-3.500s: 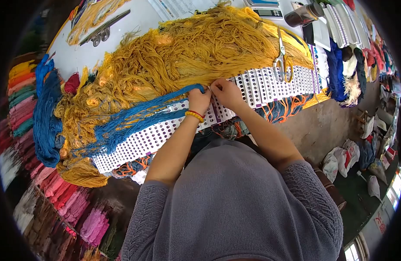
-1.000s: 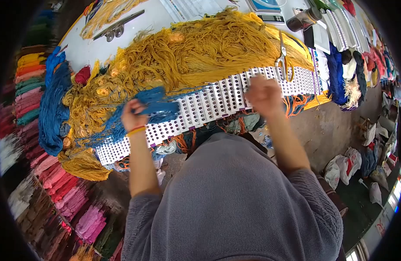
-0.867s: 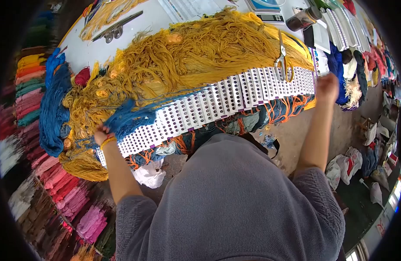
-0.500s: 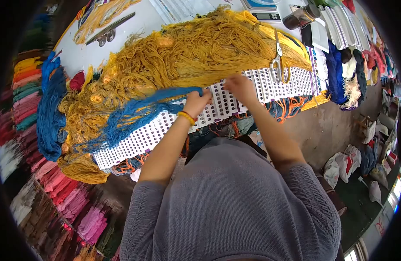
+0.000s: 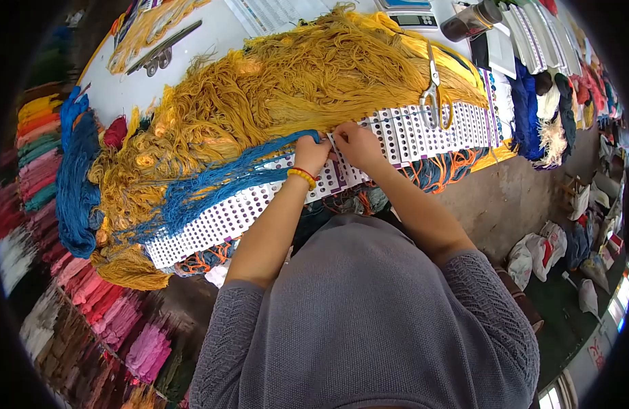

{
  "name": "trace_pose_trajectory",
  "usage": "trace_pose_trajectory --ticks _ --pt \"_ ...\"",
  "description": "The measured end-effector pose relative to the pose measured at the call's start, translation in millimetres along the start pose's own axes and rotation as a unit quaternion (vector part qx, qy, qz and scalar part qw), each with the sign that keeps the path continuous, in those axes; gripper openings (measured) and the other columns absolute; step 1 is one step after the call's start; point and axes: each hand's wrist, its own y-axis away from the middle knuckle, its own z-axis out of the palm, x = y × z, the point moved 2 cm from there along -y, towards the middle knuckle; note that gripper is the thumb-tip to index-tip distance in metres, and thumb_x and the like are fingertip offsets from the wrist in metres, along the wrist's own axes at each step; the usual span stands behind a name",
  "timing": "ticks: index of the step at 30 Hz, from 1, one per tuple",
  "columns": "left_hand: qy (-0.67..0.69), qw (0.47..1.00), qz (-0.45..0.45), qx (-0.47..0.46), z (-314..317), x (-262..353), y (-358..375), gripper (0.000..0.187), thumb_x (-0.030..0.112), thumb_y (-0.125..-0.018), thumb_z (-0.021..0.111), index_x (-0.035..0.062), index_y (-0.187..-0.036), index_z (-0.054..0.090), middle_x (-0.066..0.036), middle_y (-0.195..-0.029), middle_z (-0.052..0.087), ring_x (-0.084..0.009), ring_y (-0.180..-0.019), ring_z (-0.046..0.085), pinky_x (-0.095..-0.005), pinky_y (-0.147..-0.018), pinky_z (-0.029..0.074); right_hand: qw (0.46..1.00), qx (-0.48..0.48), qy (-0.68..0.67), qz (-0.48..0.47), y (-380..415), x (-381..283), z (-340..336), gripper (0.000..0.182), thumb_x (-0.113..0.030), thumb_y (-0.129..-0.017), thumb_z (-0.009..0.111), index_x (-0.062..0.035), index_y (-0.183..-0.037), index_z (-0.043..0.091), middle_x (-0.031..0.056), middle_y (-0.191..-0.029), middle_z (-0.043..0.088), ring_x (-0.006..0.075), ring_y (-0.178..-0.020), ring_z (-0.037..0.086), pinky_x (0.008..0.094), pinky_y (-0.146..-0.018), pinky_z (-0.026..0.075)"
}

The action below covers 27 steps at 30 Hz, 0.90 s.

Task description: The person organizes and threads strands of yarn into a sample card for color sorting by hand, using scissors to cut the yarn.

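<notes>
My left hand (image 5: 311, 154), with a yellow beaded bracelet at the wrist, is closed around one end of a blue yarn bundle (image 5: 219, 169). The rest of the bundle trails left over mustard yarn and punched cards. Close beside it, my right hand (image 5: 359, 146) is closed in a pinch, its fingertips almost meeting the left ones; what they grip is too small to make out. Beneath both hands lies a row of white punched cards (image 5: 411, 135) with rows of dark holes. A big heap of mustard yarn (image 5: 307, 78) lies just beyond.
Scissors (image 5: 432, 92) rest on the cards and yarn at right. A dark jar (image 5: 472, 22) and a digital scale (image 5: 414, 20) stand at the back. A thick blue skein (image 5: 77, 180) hangs at the left edge. Coloured yarn bundles (image 5: 148, 351) line the left side.
My right hand has moved left and slightly down, up against my left hand. The left hand stays nearly in place, still holding the blue yarn, whose strands look straighter.
</notes>
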Motion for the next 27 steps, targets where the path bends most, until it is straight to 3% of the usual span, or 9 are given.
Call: trace_pose_trajectory --ticks 10,12,16,19,22,24,25,26,27 --pt "-0.124 0.988 0.045 0.079 -21 14 19 0.015 0.012 -0.072 0.055 -0.0024 -0.071 0.06 -0.01 -0.057 0.06 -0.0157 -0.049 0.058 -0.0243 -0.049 0.045 0.99 -0.019 -0.119 0.068 5 5 -10 0.015 -0.018 -0.073 0.058 -0.0063 -0.082 0.06 0.0107 -0.073 0.06 0.0274 -0.067 0.059 0.0357 -0.059 0.047" --pt "0.196 0.978 -0.041 -0.055 -26 23 32 0.014 0.01 -0.076 0.053 -0.001 -0.08 0.06 -0.008 -0.064 0.059 -0.0104 -0.045 0.049 -0.0199 -0.042 0.037 0.998 0.004 -0.065 -0.012 6 6 -7 0.015 -0.017 -0.073 0.059 -0.0041 -0.081 0.059 0.0114 -0.07 0.06 0.0274 -0.065 0.059 0.0354 -0.058 0.046" --pt "0.422 0.878 -0.097 -0.202 -25 37 37 0.025 0.013 -0.082 0.047 0.0029 -0.103 0.056 -0.005 -0.059 0.054 -0.0058 -0.044 0.038 -0.0181 -0.038 0.025 0.976 -0.118 -0.156 0.093 2 3 -17 0.013 -0.014 -0.074 0.06 -0.0031 -0.081 0.058 0.0084 -0.067 0.058 0.0193 -0.06 0.056 0.0307 -0.056 0.043" --pt "0.063 0.982 -0.056 -0.168 -3 18 17 0.023 0.018 -0.081 0.05 0.0027 -0.095 0.058 -0.009 -0.062 0.058 -0.0112 -0.05 0.048 -0.0215 -0.042 0.034 0.872 -0.146 -0.446 0.143 3 9 -16 0.011 -0.013 -0.079 0.058 -0.0019 -0.08 0.057 -0.0007 -0.069 0.054 0.0071 -0.065 0.048 0.0224 -0.059 0.041" --pt "-0.132 0.974 0.179 0.03 -13 4 18 0.02 0.021 -0.08 0.052 0.0031 -0.078 0.06 -0.003 -0.065 0.057 -0.0135 -0.056 0.051 -0.0266 -0.053 0.041 0.914 -0.116 -0.368 0.126 4 20 -7 0.015 -0.014 -0.078 0.06 -0.002 -0.086 0.056 0.0004 -0.072 0.054 0.0086 -0.067 0.048 0.0231 -0.063 0.041" --pt "-0.207 0.975 0.069 0.046 -69 3 27 0.027 0.028 -0.08 0.052 0.0023 -0.078 0.06 -0.01 -0.067 0.059 -0.0213 -0.06 0.055 -0.031 -0.057 0.043 0.931 -0.107 -0.327 0.121 7 20 -3 0.023 -0.014 -0.076 0.061 -0.0016 -0.094 0.054 0.0025 -0.079 0.053 0.0105 -0.07 0.049 0.0246 -0.065 0.042" --pt "-0.198 0.959 0.196 0.044 -113 -15 32 0.024 0.027 -0.081 0.05 0.0047 -0.082 0.06 -0.005 -0.057 0.053 -0.0143 -0.05 0.048 -0.0269 -0.046 0.037 0.934 -0.091 -0.324 0.119 6 20 0 0.025 -0.014 -0.076 0.062 -0.0015 -0.096 0.053 0.0037 -0.083 0.053 0.0116 -0.073 0.049 0.0254 -0.066 0.043" --pt "0.151 0.988 -0.025 0.029 -150 6 57 0.019 0.022 -0.08 0.05 0.0071 -0.085 0.06 0.002 -0.054 0.045 -0.0068 -0.041 0.035 -0.0213 -0.037 0.026 0.937 -0.074 -0.32 0.119 6 20 2 0.028 -0.014 -0.075 0.063 -0.0013 -0.098 0.052 0.0049 -0.087 0.052 0.0127 -0.075 0.049 0.0261 -0.067 0.043" --pt "0.24 0.968 -0.002 0.078 -198 -2 69 0.016 0.019 -0.079 0.05 0.007 -0.085 0.059 0.005 -0.057 0.042 -0.0031 -0.04 0.025 -0.0173 -0.035 0.016 0.937 -0.079 -0.318 0.122 6 18 1 0.03 -0.014 -0.074 0.063 -0.0011 -0.098 0.052 0.0062 -0.09 0.051 0.0136 -0.077 0.049 0.0265 -0.067 0.043"
